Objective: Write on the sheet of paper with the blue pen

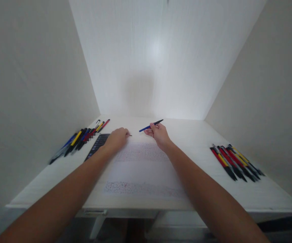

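Observation:
A blue pen with a black end (146, 128) is held in the fingers of my right hand (159, 135), slanting up to the right above the top part of the paper. My left hand (119, 138) is closed near the paper's upper left corner. A tiny dark tip (130, 135) shows at its fingertips, too small to name. Between my forearms lies a white sheet of paper (143, 172), with rows of fine marks at the top and a band of dots along the bottom. My left forearm partly covers a dark panel with pale markings (97, 145).
Several blue, yellow, black and red pens (76, 140) lie in a row at the left. Another group of red, yellow and clear pens with black ends (233, 162) lies at the right. Pale walls enclose the white desk (196, 135) at the back and both sides.

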The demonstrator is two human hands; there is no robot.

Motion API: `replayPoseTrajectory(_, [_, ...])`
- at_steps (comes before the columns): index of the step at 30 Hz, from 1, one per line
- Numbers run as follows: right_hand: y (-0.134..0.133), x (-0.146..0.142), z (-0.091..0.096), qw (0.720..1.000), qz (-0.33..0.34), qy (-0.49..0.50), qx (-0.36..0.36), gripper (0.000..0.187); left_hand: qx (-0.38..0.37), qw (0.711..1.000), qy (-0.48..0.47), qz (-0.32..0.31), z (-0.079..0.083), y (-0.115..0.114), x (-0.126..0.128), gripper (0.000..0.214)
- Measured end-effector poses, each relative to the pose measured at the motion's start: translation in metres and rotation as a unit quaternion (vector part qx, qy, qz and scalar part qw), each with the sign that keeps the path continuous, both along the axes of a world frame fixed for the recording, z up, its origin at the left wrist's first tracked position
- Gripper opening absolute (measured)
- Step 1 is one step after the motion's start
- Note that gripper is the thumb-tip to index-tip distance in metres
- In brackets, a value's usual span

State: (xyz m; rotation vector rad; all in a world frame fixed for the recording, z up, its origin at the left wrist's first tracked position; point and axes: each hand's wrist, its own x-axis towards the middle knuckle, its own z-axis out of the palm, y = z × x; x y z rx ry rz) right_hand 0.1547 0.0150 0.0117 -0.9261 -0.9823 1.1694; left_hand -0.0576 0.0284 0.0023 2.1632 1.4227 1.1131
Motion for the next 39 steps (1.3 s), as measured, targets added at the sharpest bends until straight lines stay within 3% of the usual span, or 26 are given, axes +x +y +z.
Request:
replayPoseTrajectory(3, [-0.001, -0.001, 0.001, 1.000, 0.006, 0.020, 0.004, 0.010, -0.036, 0.996, -0.085, 0.002, 0.013, -0.012, 0.011, 0.010])
replayPoseTrajectory(7, [-0.004, -0.003, 0.005, 0.999, 0.017, 0.033, 0.010, 0.010, -0.140, 0.953, -0.263, -0.061, 0.028, -0.033, 0.029, 0.014])
replayPoseTrajectory(13, [-0.005, -0.002, 0.006, 1.000, 0.023, 0.015, 0.008, 0.012, -0.198, 0.912, -0.353, -0.060, 0.034, -0.044, 0.038, 0.017])
replayPoseTrajectory(20, [-0.003, 0.005, 0.005, 0.999, 0.043, -0.010, 0.023, 0.012, -0.220, 0.897, -0.372, -0.091, 0.032, -0.039, 0.030, 0.021])
replayPoseTrajectory(24, [-0.013, 0.009, 0.017, 0.996, 0.083, 0.021, 0.013, 0.012, -0.213, 0.875, -0.420, -0.111, 0.026, -0.038, 0.029, 0.021])
replayPoseTrajectory(28, [-0.023, 0.008, 0.028, 0.991, 0.125, 0.042, -0.001, 0.014, -0.186, 0.871, -0.434, -0.134, 0.023, -0.040, 0.032, 0.018])
replayPoseTrajectory(32, [-0.023, 0.003, 0.028, 0.992, 0.115, 0.042, -0.002, 0.014, -0.175, 0.877, -0.419, -0.157, 0.023, -0.044, 0.036, 0.022])
replayPoseTrajectory(35, [-0.017, 0.000, 0.021, 0.997, 0.070, 0.026, -0.002, 0.007, -0.168, 0.878, -0.412, -0.177, 0.020, -0.045, 0.040, 0.035])
replayPoseTrajectory(39, [-0.009, 0.008, 0.012, 0.994, 0.003, -0.093, 0.055, 0.050, -0.173, 0.887, -0.384, -0.187, 0.016, -0.051, 0.047, 0.042])
